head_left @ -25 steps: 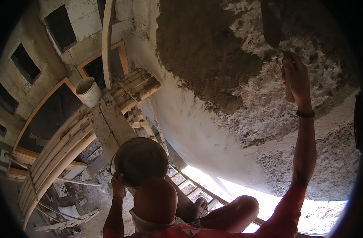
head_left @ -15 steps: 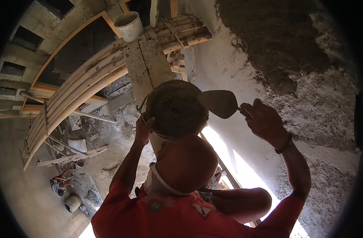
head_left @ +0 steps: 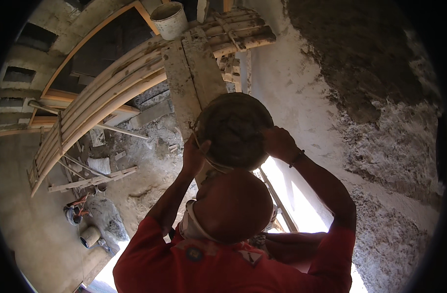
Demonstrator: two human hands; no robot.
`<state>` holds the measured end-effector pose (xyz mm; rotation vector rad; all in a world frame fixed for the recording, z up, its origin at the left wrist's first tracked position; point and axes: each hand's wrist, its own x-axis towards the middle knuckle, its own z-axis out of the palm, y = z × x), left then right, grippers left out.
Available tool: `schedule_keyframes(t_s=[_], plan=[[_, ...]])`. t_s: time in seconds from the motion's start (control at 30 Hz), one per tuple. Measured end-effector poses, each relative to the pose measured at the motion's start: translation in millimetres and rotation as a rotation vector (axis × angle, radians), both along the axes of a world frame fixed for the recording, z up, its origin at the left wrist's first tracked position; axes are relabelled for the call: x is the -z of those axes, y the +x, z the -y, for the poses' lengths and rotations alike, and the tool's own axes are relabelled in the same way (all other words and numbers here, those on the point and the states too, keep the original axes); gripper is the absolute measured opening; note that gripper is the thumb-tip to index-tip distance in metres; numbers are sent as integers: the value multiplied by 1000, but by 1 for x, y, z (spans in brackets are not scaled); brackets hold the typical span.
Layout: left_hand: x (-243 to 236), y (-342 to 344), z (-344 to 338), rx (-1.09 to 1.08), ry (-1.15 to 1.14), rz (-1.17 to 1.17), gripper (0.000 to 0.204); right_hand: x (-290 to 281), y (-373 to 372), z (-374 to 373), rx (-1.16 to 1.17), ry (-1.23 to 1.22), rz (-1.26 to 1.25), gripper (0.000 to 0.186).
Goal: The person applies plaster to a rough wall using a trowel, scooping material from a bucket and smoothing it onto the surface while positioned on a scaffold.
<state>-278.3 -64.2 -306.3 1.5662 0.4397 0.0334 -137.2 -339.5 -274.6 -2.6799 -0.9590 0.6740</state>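
A round, dark bucket [head_left: 216,164] stands on the planks in front of me, with grey-brown mortar [head_left: 231,128] inside. My left hand [head_left: 195,152] is closed on its left rim, near the thin handle, with the thumb over the edge. At the opposite side my right hand [head_left: 280,143] reaches over the rim, its fingers curled round the trowel handle. The trowel blade is down in the dark of the bucket and barely shows.
Two mortar-spattered planks [head_left: 186,90] lie across a scaffold of lashed poles [head_left: 111,87]. A whitish bucket [head_left: 169,23] rests at their far end. Rising on the right is a wall [head_left: 353,53], partly covered in dark plaster. Far below left, another person [head_left: 75,213] bends near a drum-like container [head_left: 90,236].
My right hand has swung left and brought the trowel from beside the wall into the bucket. The left hand keeps its hold on the rim. The whole view has shifted slightly.
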Motion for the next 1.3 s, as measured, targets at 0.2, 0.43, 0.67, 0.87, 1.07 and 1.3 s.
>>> schedule_keyframes(t_s=[0.2, 0.43, 0.67, 0.87, 1.07, 1.3], plan=[[12, -14, -22, -7, -6, -47, 48, -12, -24, 6, 22, 186, -1, 43], [-7, 0, -39, 7, -140, -203, 42, -30, -26, 9, -12, -15, -3, 35], [30, -10, -50, -33, -154, -107, 41, -56, -19, 13, -10, 30, -27, 32], [54, -15, -58, -22, -232, -68, 33, -166, 3, 17, 138, 105, -151, 43], [65, -11, -60, 38, -239, -50, 33, -336, 11, 43, 130, 374, 40, 35], [63, -16, -68, 9, -219, -29, 32, -433, 23, 82, 162, 552, 88, 51]])
